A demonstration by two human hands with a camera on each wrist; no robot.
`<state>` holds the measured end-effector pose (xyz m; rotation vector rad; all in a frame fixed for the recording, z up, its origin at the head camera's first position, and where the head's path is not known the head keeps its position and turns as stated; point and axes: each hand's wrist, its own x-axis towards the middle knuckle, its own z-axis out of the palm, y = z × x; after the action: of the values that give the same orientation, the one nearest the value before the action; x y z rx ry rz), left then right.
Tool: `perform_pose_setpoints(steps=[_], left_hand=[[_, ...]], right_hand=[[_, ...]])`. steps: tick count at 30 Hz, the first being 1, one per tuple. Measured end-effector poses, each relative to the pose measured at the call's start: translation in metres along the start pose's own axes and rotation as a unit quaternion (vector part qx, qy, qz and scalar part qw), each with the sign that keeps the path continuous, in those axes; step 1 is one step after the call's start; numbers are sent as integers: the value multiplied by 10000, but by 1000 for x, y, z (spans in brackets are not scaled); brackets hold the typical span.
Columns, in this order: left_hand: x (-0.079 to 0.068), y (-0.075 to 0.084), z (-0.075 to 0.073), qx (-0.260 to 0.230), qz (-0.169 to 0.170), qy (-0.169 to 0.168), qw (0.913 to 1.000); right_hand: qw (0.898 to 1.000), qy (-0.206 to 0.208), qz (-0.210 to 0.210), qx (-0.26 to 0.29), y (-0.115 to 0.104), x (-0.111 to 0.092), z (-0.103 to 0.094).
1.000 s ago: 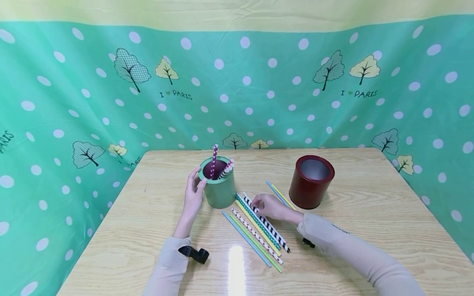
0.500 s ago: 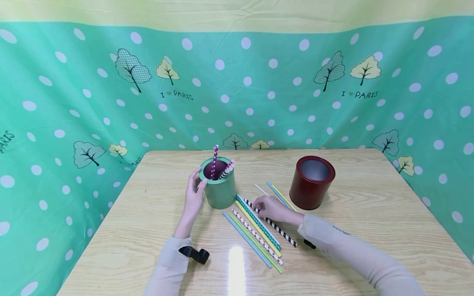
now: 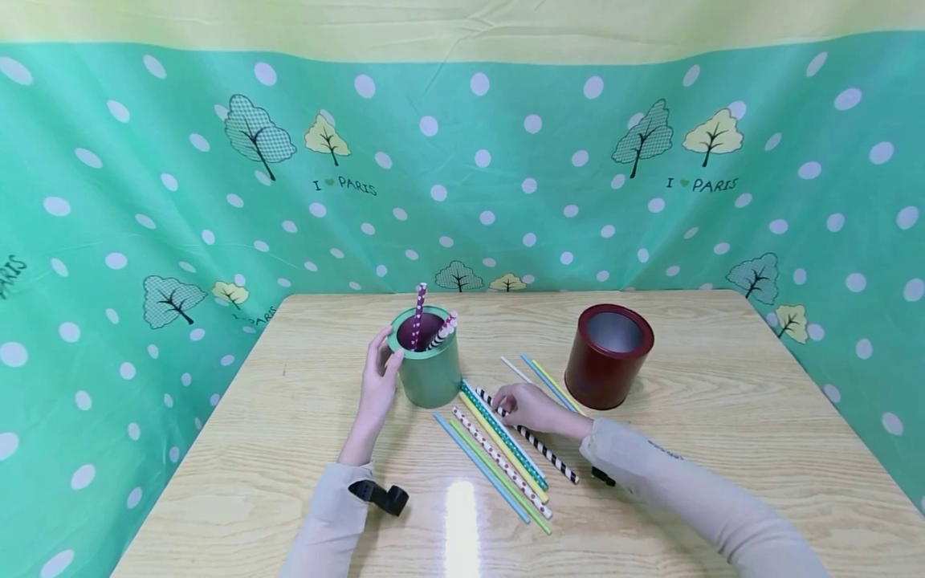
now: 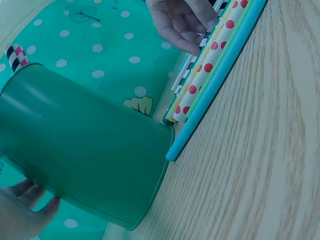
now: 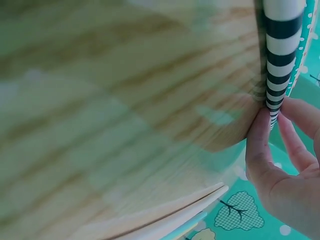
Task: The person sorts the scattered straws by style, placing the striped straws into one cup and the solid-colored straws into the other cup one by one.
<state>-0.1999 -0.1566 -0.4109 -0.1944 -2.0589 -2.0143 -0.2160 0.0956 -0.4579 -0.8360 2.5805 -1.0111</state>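
My left hand [image 3: 379, 377] grips the green can [image 3: 429, 377] by its side, fingers and thumb around the upper wall near the rim. Several patterned straws [image 3: 418, 317] stand inside the can, purple-dotted and striped ones among them. With thumb and fingertips, my right hand [image 3: 531, 407] pinches a black-and-white striped straw [image 3: 549, 456] lying on the table; the right wrist view shows the pinch on this striped straw [image 5: 283, 55]. Left of it lies a slanted row: a teal dotted straw [image 3: 531, 474], a yellow straw [image 3: 499, 440], a red-dotted straw [image 3: 480, 440], a green straw and a blue straw [image 3: 477, 461].
A dark red can [image 3: 607, 369] stands upright at the right. Between it and my right hand lie a blue straw [image 3: 542, 375], a yellow straw and a white straw [image 3: 513, 368], partly hidden by the hand. A dotted green curtain [image 3: 484, 201] hangs behind the wooden table [image 3: 253, 449].
The black-and-white striped straw has shifted right, apart from the row. A white straw now shows beyond my right hand, near the blue and yellow ones. My left hand has stayed on the green can.
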Motion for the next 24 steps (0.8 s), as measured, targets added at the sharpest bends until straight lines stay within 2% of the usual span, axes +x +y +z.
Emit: perform_pose_setpoints(steps=[9, 16, 24], left_hand=[[0, 0, 0, -25, 18, -2, 10000], [1, 0, 0, 1, 45, 0, 10000], [0, 0, 0, 53, 19, 6, 10000]], right_hand=[[9991, -39, 104, 401, -1, -3, -10], [9958, 178, 156, 886, -11, -4, -21], [9904, 406, 238, 1298, -16, -6, -21]])
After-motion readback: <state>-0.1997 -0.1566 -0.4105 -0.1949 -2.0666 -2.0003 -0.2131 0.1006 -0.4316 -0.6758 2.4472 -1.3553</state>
